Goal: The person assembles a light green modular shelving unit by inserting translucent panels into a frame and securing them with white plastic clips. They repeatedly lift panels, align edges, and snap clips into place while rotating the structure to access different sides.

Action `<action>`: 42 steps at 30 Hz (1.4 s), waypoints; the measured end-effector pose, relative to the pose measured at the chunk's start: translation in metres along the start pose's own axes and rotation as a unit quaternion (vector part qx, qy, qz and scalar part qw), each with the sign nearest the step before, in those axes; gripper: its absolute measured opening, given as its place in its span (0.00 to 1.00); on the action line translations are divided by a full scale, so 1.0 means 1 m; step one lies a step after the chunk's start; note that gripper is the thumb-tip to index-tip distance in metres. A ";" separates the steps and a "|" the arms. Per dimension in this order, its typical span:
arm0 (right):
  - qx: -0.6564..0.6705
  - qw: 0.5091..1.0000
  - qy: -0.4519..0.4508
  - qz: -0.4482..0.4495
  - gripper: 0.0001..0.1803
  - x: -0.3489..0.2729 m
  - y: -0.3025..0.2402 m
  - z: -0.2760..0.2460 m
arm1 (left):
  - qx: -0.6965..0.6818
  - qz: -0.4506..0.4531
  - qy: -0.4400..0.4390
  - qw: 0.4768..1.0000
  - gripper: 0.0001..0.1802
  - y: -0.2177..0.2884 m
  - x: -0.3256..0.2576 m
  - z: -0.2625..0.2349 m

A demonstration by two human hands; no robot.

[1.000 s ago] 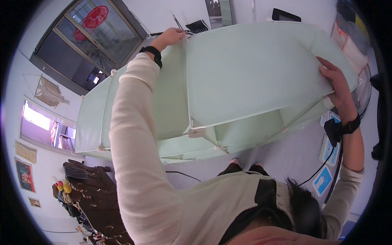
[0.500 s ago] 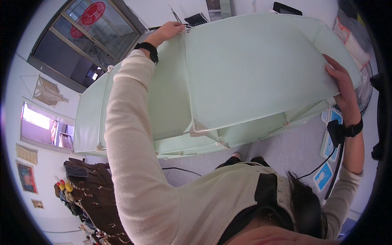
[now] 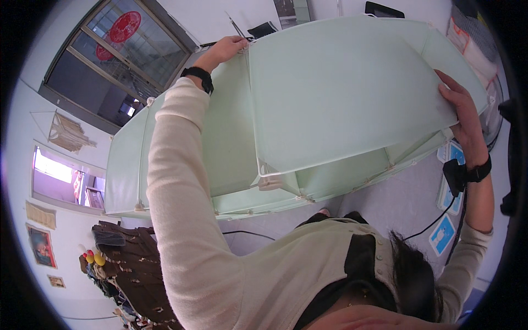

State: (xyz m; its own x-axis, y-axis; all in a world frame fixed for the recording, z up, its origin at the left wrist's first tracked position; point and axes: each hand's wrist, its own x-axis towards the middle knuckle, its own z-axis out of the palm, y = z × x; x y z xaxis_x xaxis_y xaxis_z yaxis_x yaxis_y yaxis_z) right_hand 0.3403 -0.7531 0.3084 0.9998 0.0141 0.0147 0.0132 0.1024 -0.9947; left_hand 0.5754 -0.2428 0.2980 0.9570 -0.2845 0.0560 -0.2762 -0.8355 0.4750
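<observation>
A large, pale green translucent panel [image 3: 341, 99] with a white rim lies over a long boxy structure [image 3: 234, 148] of similar panels. My left hand [image 3: 224, 50] reaches to the far left corner of the loose-edged panel, its fingers pinched together there by a pale connector. On the right side, my right hand [image 3: 461, 107] grips the same panel's edge, thumb on top and the other fingers partly hidden. The panel's near left corner is beside a pale plastic connector [image 3: 269, 182], with a gap along its near edge showing the structure's inside.
Brown garments [image 3: 135, 264] hang at the lower left. Blue-and-white flat packages [image 3: 443, 235] lie at right on the grey floor [image 3: 379, 190]. A black cable [image 3: 250, 232] crosses the floor. A sliding glass door [image 3: 118, 55] stands at the far left, and bagged items [image 3: 470, 52] at the far right.
The gap under the panel's near edge looks slightly wider. Both hands keep their hold in about the same places. The whole view has shifted a little.
</observation>
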 end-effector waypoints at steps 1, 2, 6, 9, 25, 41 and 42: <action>0.001 1.000 0.001 0.003 0.31 0.000 0.000 0.000 | 0.001 0.002 0.003 1.000 0.24 -0.001 0.000 0.000; -0.004 1.000 0.003 0.002 0.31 0.000 0.000 0.000 | 0.000 0.002 0.002 1.000 0.24 -0.002 0.001 0.000; -0.010 1.000 0.006 0.002 0.31 0.000 0.001 0.001 | -0.009 -0.004 0.000 1.000 0.24 -0.006 0.004 0.001; -0.008 1.000 0.001 0.003 0.32 0.000 0.001 0.001 | -0.015 -0.004 -0.001 1.000 0.24 -0.005 0.004 0.001; -0.099 0.995 -0.005 -0.003 0.30 0.009 -0.003 0.003 | 0.110 0.044 0.005 0.993 0.24 -0.006 0.004 0.005; -0.141 0.989 0.043 0.032 0.27 0.013 0.000 0.013 | 0.075 0.001 0.049 0.996 0.23 -0.013 -0.005 0.006; -0.145 0.988 0.045 0.031 0.27 0.013 0.000 0.015 | 0.077 -0.004 0.048 0.996 0.23 -0.012 -0.006 0.006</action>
State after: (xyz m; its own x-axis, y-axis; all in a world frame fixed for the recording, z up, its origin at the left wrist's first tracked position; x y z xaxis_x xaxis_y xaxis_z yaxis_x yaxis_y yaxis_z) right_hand 0.3533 -0.7383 0.3099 0.9960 -0.0784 -0.0424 -0.0563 -0.1849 -0.9811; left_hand 0.5724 -0.2337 0.2864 0.9614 -0.2376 0.1392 -0.2715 -0.9018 0.3362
